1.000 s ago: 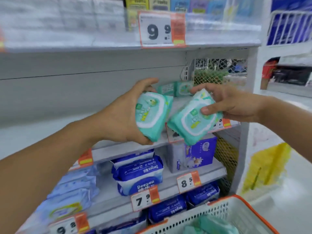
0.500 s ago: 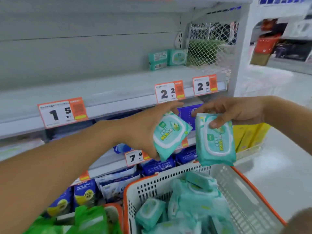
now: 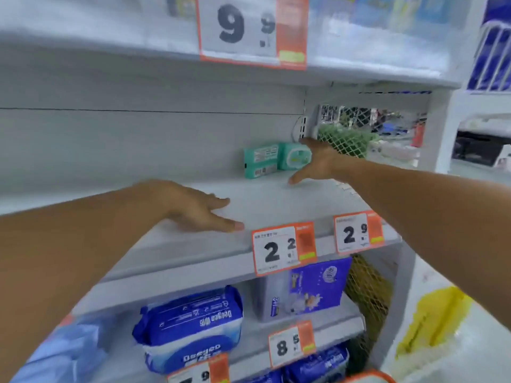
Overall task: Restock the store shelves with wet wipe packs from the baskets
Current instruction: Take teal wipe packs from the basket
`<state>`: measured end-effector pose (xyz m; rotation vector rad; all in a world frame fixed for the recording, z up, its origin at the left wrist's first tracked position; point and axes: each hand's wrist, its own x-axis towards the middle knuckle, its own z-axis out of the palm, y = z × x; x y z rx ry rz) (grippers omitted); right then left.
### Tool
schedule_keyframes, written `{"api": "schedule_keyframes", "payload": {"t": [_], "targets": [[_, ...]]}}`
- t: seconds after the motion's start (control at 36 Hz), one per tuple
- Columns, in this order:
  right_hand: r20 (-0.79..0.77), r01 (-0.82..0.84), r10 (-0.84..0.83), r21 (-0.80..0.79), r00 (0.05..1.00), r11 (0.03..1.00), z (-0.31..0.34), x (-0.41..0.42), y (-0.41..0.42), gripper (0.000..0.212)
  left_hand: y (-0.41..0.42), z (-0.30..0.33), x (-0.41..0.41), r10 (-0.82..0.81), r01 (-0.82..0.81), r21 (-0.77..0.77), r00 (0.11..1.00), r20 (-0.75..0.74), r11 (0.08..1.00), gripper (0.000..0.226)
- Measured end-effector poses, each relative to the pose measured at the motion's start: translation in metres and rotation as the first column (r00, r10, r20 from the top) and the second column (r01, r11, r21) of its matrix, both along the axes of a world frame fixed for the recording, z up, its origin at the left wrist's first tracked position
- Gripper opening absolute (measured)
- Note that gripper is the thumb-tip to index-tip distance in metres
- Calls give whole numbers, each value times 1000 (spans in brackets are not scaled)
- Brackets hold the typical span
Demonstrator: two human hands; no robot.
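Neither grip holds anything: my right hand (image 3: pixel 318 161) reaches deep with fingers spread, just beside the two teal wet wipe packs (image 3: pixel 276 160) standing against the shelf's (image 3: pixel 276 205) back wall, to its left. My left hand (image 3: pixel 199 208) hovers flat and relaxed nearer the front edge, with bare shelf between and leftward.

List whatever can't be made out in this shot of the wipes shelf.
- Right hand, head view: it covers the right edge of the teal wet wipe pack, so touch or grip cannot be told.
- Small print on the 2.2 price tag: blurred, too small.
- Orange-rimmed basket: cut off by the bottom edge; contents unseen.
- Products on the top shelf: motion-blurred, cut by the top edge.
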<state>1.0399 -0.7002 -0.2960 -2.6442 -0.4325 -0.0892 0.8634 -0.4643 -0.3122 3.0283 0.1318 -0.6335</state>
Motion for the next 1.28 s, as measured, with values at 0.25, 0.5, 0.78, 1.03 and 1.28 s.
{"api": "schedule_keyframes", "payload": {"t": [0.25,0.5,0.78,1.03,1.28], "targets": [[48,113,-105,-221,993,969,9,113,23,114,26,-2,31,-27,26,-109,1000,-13,994,110],[70,-87,100,-170,993,982,16,105,41,72,23,-1,31,-27,27,-113,1000,7,993,107],[97,-49,127,-571,987,819,29,28,79,80,23,1,27,-21,26,-120,999,46,992,106],[25,-461,573,-565,819,684,15,47,159,143,22,1,25,-12,19,-107,998,64,994,104],[7,-446,533,-540,846,714,21,12,171,88,23,-2,24,6,3,-107,997,83,994,110]]}}
